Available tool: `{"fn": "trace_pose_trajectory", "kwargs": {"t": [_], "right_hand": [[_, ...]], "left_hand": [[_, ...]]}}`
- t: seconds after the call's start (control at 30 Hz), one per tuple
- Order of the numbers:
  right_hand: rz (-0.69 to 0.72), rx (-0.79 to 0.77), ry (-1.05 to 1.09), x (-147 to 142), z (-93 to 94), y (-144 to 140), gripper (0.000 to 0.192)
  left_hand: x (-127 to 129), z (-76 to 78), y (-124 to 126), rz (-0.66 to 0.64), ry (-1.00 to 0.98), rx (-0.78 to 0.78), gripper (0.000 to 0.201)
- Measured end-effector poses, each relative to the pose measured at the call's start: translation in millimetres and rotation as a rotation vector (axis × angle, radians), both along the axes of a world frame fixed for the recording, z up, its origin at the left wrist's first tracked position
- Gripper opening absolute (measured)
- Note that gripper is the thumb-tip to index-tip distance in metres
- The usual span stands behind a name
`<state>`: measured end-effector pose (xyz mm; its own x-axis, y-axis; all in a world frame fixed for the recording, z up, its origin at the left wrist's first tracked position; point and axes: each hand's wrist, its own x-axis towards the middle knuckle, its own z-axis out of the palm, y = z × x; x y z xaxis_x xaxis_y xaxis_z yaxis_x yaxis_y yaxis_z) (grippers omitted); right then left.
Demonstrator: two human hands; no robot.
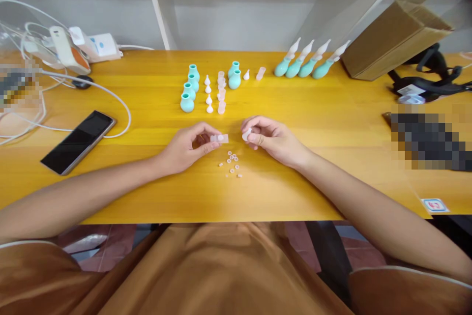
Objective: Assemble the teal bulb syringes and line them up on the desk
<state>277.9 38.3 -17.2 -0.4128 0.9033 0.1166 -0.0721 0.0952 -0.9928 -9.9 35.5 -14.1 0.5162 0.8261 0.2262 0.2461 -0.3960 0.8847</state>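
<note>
My left hand [186, 147] pinches a small clear tube [220, 138] between thumb and fingertips, and my right hand [271, 139] is curled around a little white tip [246, 134], the two pieces held close but apart above the middle of the table [332, 123]. Tiny pale rings [232, 162] lie scattered just below them, toward the near edge. Teal bulbs [189, 94] stand in a row farther back, with assembled ones [309, 62] along the far edge.

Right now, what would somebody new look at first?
Probably the two hands at the middle of the yellow wooden table: the left hand pinches a small clear plastic tube, the right hand a tiny white cap. Behind them stand teal rubber bulbs.
</note>
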Motion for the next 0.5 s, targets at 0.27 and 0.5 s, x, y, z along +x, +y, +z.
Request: {"fn": "trace_pose_trajectory", "kwargs": {"t": [0.27, 0.5], "right_hand": [[0.119, 0.051, 0.075, -14.9, -3.6, -9.9, 0.036], [0.126, 0.079, 0.095, -18.2, -6.3, -17.4, 0.032]], "left_hand": [[-1.1, 7.5, -3.4, -0.061, 0.071, 0.086, 0.032], [-1.4, 6.3, -4.1, -0.104, 0.064, 0.071, 0.032]]}}
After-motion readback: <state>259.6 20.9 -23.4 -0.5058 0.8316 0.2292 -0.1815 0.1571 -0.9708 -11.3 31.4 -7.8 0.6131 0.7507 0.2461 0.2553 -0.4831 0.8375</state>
